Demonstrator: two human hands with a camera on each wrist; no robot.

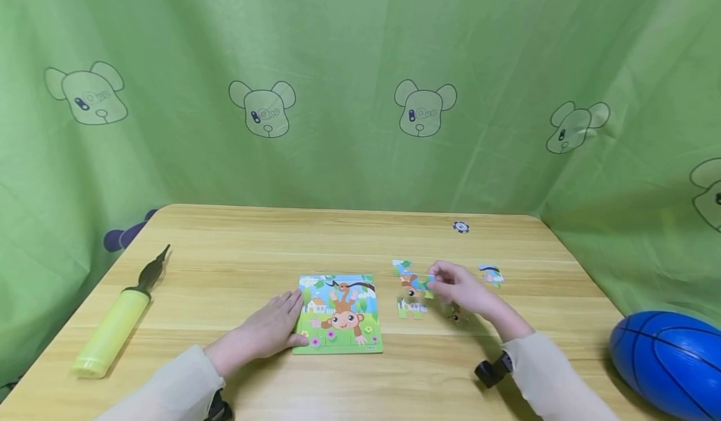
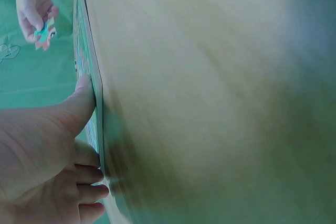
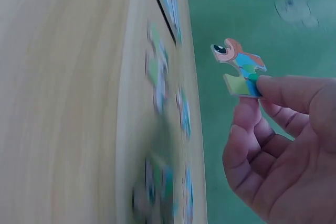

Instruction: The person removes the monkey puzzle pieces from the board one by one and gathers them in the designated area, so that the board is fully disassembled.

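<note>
Right hand (image 1: 463, 293) is lifted a bit off the worktop (image 1: 236, 264) and has a puzzle piece (image 3: 240, 69) pinched between thumb and fingers (image 3: 247, 119). In the right wrist view you can see an eye and some orange, blue and green on that piece; in the head view it's mostly tucked behind the hand. The piece sits just right of the puzzle board (image 1: 340, 313), over a little cluster of loose pieces (image 1: 410, 289), with one more loose piece (image 1: 491, 274) off to the right. At least one of the cluster is partly covered by the hand, and in the right wrist view they're all smeared by blur, so no idea what's on them.

Left hand (image 1: 269, 330) lies flat with fingers (image 2: 86, 174) straight, pressing on the left edge of the board, holding nothing. The left wrist view only shows the board edge-on.

Far left there's a yellow pump (image 1: 115, 321) lying near the worktop's edge. A blue ball (image 1: 667, 361) sits at the near right, cut off by the frame. A small round chip (image 1: 460, 226) lies toward the far edge. Behind it all hangs a green curtain (image 1: 360, 83), with something dark purple poking out at the far left corner, can't tell what.
</note>
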